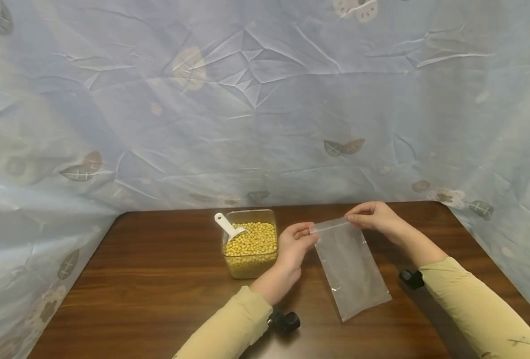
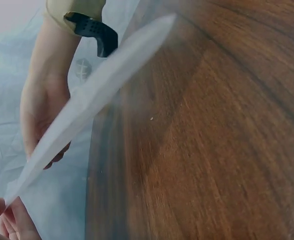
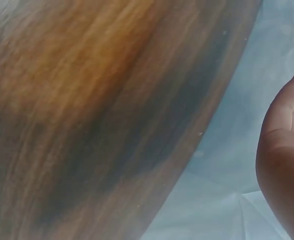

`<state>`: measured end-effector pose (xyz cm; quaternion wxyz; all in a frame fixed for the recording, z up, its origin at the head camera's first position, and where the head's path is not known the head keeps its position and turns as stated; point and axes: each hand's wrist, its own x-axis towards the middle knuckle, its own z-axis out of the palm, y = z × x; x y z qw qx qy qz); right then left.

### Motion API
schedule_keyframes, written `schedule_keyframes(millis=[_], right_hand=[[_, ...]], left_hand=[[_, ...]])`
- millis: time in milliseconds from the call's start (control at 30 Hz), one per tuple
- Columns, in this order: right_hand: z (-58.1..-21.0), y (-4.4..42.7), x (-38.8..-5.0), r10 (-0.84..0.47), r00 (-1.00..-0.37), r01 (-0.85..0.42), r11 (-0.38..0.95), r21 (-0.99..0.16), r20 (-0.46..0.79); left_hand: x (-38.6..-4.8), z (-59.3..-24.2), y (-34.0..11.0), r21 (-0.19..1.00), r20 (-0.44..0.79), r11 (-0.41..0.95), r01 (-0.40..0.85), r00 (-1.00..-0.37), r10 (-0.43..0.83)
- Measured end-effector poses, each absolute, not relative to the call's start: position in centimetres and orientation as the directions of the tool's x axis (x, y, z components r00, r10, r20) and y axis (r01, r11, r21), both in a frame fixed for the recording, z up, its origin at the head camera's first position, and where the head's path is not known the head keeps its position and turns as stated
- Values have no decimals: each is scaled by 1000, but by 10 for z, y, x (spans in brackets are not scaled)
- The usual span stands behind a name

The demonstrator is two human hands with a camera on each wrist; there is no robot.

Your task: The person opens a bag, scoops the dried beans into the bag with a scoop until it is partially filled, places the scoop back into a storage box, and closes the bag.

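Note:
An empty-looking clear plastic zip bag [image 1: 354,269] hangs tilted between the two hands, its banded top edge uppermost. My left hand [image 1: 293,248] holds the bag's top left corner. At the top right corner, the thumb and fingers of my right hand [image 1: 377,219] pinch the edge. In the left wrist view the bag [image 2: 87,102] shows nearly edge-on, with left fingers [image 2: 23,220] at its lower end and the right hand [image 2: 48,107] behind it. The right wrist view looks through hazy plastic; part of a hand [image 3: 284,155] appears at its right border.
Left of the left hand stands a clear square container [image 1: 251,269] of yellow soybeans [image 1: 258,239]. A white scoop [image 1: 227,227] leans in it, handle up. Everything is over a brown wooden table [image 1: 157,289], with patterned light-blue cloth [image 1: 265,124] behind and at both sides.

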<state>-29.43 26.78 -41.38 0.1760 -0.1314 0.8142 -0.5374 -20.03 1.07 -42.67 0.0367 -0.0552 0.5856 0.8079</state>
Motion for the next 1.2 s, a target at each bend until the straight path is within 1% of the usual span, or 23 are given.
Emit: schedule_keyframes(millis=[133, 300, 500, 667, 833, 1067, 1200], right_hand=[[-405, 267, -292, -389, -909, 48, 267, -963, -153], [-392, 262, -290, -397, -910, 48, 191, -980, -122], [-383, 253, -287, -403, -910, 24, 182, -983, -97], [-378, 243, -284, -416, -906, -7, 200, -980, -79], [-371, 232, -283, -433, -898, -30, 230, -973, -75], [-363, 222, -281, -471, -879, -42, 233, -972, -76], [-360, 217, -281, -501, -862, -55, 241, -969, -76]], left_hand=[[-198, -423, 13, 944, -119, -309, -113, -993, -1], [-197, -416, 12, 948, -106, -298, -115, -993, 45], [-196, -405, 8, 959, -87, -254, -125, -984, 153], [-195, -398, 3, 971, -104, -188, -151, -966, 237], [-196, -388, -6, 977, -125, -133, -167, -952, 279], [-201, -376, -14, 976, -176, -67, -207, -932, 317], [-202, -371, -18, 982, -176, -6, -189, -925, 337]])
